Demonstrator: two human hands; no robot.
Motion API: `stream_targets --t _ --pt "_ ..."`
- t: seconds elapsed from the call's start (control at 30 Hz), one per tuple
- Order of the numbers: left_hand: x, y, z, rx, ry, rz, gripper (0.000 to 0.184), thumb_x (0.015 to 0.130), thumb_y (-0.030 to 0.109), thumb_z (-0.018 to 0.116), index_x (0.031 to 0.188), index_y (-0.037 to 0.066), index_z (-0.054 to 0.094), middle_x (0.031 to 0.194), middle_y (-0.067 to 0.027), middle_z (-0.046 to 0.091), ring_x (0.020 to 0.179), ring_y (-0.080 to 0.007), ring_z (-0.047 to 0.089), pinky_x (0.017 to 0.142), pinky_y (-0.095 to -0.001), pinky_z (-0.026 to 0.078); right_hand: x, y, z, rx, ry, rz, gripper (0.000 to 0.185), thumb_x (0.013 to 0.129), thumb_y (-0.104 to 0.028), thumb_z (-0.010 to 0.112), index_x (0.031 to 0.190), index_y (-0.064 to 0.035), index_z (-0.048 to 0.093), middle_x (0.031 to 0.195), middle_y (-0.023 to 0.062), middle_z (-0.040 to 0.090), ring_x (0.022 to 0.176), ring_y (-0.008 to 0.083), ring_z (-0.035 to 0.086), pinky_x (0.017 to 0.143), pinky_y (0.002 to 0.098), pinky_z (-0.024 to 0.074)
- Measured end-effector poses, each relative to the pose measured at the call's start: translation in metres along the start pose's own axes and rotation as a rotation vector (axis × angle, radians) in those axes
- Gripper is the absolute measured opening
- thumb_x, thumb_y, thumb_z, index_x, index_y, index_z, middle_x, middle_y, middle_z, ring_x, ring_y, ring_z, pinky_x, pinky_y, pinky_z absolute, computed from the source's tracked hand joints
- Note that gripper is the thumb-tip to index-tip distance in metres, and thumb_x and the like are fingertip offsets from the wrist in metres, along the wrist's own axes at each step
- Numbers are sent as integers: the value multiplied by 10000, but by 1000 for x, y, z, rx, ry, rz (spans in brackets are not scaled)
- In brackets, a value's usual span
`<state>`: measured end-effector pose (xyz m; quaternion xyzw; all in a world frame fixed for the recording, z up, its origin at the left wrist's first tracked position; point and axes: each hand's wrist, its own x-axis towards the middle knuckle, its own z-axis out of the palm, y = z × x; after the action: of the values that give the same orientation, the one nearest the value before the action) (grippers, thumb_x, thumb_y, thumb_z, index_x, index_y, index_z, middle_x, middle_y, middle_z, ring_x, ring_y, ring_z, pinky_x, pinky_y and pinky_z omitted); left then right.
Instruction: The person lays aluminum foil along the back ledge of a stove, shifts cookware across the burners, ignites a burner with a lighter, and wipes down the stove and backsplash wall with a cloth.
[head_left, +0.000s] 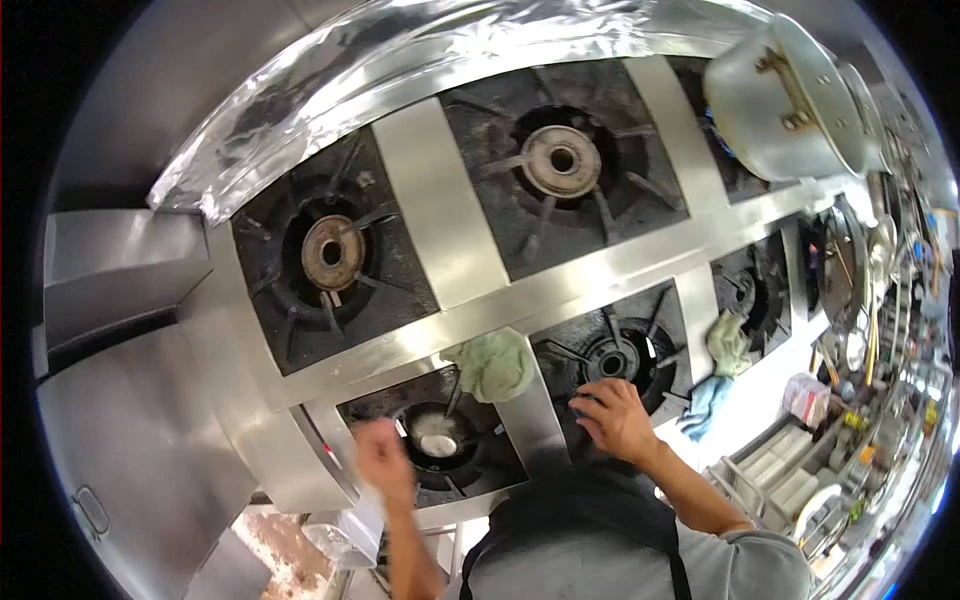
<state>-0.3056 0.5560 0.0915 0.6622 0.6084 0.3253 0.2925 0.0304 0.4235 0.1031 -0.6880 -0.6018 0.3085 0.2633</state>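
Note:
My left hand (383, 462) is by the left edge of the front-left burner (460, 462), blurred by motion, its fingers hard to make out. A pale, shiny round patch (437, 435) shows in that burner's middle. My right hand (613, 420) hovers over the front edge of the neighbouring burner (612, 358), fingers loosely bent and nothing visible in them. Between the two burners a crumpled green cloth (497, 365) lies on the steel strip. A whitish, see-through item (352, 530) is below my left hand; I cannot tell whether they touch.
Two burners (333, 253) (561, 161) lie in the back row. A big metal pot (785, 110) stands at the back right, with blue flame beside it. Another green cloth (728, 343) and a blue cloth (706, 405) lie right. Foil (400, 85) lines the back.

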Motion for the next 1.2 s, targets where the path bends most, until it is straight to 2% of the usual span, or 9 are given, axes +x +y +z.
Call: stream_targets --t 0.1,0.23,0.37,0.53,0.63,0.67,0.87,1.03,1.2 --pt "-66 53 55 -80 -393 208 124 754 51 712 864 86 667 908 -69 666 836 -280 615 794 -380 483 -25 -3 -5 -234 -89 29 385 706 -93 715 1079 -129 626 1166 77 563 1063 295 518 889 430 419" --pt "-72 76 70 -146 -496 312 220 739 41 720 948 101 681 959 -62 660 922 -268 601 815 -387 475 5 2 -10 -286 -166 -192 423 729 -150 709 1138 -179 608 1221 56 533 1135 293 485 938 430 404" --pt "-29 70 40 42 -369 323 215 756 17 678 967 59 674 1035 -101 633 987 -307 566 892 -405 446 -7 37 -35 -512 206 216 426 708 -116 679 1127 -134 606 1214 80 532 1183 304 447 958 444 388" --pt "-10 66 32 44 -404 363 240 743 24 683 979 68 679 1093 -91 615 1057 -317 536 928 -415 427 -104 82 -73 -582 -34 1105 853 688 -179 705 1438 -139 301 1350 148 453 1152 425 489 946 576 400" --pt "-14 68 74 87 -464 421 312 725 70 709 1032 113 673 1192 -90 556 1132 -334 479 971 -424 399 -218 212 -23 -590 290 786 868 704 -217 698 1446 -177 249 1288 266 467 1042 451 571 855 510 488" --pt "-14 65 98 42 -434 392 338 706 71 718 1035 132 677 1195 -92 549 1135 -339 473 980 -431 393 -215 211 -17 -402 394 1128 856 711 -168 666 1452 -176 237 1223 269 507 1026 446 574 870 515 469" --pt "-11 22 196 94 -155 342 222 737 113 680 952 163 673 1062 -48 570 1029 -313 492 861 -463 415 -184 165 -59 -461 325 1079 411 656 -111 593 1060 -48 637 922 236 665 903 395 642 835 453 497" --pt "-2 24 196 113 -38 301 181 736 132 673 911 165 639 943 -32 591 928 -285 523 772 -440 411 -6 38 -139 -373 329 87 363 562 37 530 909 -32 613 995 224 574 976 430 563 856 449 473" --pt "-3 15 201 22 17 336 205 719 121 681 910 148 611 939 -37 593 870 -286 548 737 -444 412 215 -26 -148 -680 312 -402 465 566 44 600 1012 -85 636 1147 186 536 1034 388 513 876 458 447"
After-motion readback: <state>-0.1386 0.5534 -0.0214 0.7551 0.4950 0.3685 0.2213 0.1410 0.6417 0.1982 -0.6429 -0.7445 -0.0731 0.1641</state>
